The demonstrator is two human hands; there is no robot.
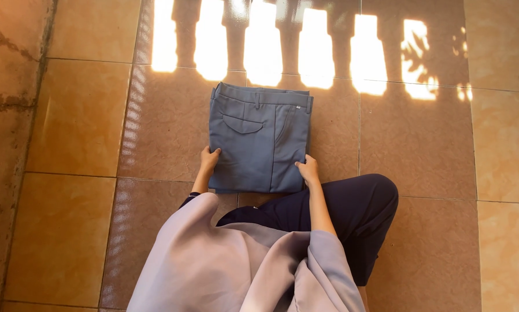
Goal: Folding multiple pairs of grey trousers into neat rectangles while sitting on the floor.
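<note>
Neatly folded blue-grey trousers [258, 138], glossy tiled floor [80, 115]

Glossy tan floor tiles [80, 115] lay all around hands. Bright sunlight patches [311, 49] fell well beyond them. Stained, worn strip [5, 104] ran far off to left hand's side.

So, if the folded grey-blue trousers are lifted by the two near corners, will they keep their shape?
Probably not: the folded trousers are soft cloth, so the layers would likely sag and unfold. They look light. On the glossy floor tiles they would likely slide easily if pushed.
</note>
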